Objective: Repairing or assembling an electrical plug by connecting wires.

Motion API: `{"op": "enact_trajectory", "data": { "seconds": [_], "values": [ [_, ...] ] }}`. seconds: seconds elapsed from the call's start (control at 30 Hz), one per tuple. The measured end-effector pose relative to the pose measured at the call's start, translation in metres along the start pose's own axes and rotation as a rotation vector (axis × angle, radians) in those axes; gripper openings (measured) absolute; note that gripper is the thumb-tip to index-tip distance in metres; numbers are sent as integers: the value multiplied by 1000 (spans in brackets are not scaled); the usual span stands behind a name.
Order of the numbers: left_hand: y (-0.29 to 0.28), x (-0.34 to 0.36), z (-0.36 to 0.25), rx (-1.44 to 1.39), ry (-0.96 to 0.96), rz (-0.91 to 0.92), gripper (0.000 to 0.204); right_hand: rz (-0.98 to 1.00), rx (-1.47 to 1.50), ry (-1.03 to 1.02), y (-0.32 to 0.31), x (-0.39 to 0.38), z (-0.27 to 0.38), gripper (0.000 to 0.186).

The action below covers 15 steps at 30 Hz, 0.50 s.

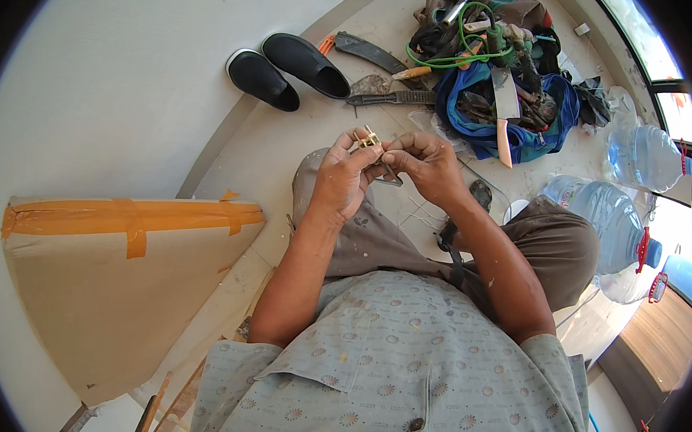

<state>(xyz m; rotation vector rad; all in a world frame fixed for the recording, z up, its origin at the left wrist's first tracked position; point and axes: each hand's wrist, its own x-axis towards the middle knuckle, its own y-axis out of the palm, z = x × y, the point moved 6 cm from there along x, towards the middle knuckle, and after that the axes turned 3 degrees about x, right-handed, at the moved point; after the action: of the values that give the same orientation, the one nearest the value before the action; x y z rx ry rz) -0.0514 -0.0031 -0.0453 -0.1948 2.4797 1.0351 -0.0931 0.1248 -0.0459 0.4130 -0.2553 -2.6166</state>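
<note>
Over my bent legs, both hands meet in front of me. My left hand is closed around a small brass-coloured metal fitting, held between thumb and fingers, with a thin metal prong sticking up from it. Close beside it, touching or nearly so, my right hand pinches with thumb and forefinger. A slim grey metal piece with a bend shows just under the fingertips, and it seems to be in the right hand's pinch. Fingers hide where the two pieces meet.
A blue tool bag overflows with tools, a cleaver and a green cord. Black slip-on shoes lie by the wall. Large clear water bottles stand at right. A taped cardboard package leans at left.
</note>
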Motion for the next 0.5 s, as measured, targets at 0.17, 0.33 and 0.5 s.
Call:
{"op": "enact_trajectory", "data": {
  "seconds": [0.17, 0.33, 0.5],
  "values": [
    [-2, 1, 9, -34, 18, -35, 21, 18, 48, 59, -6, 7, -6, 14],
    [-38, -1, 7, -181, 68, -211, 16, -95, -342, -123, -17, 17, 10, 24],
    [-95, -19, -25, -230, 297, -323, 20, 311, -919, 324, -33, 37, -19, 21]
  ]
}}
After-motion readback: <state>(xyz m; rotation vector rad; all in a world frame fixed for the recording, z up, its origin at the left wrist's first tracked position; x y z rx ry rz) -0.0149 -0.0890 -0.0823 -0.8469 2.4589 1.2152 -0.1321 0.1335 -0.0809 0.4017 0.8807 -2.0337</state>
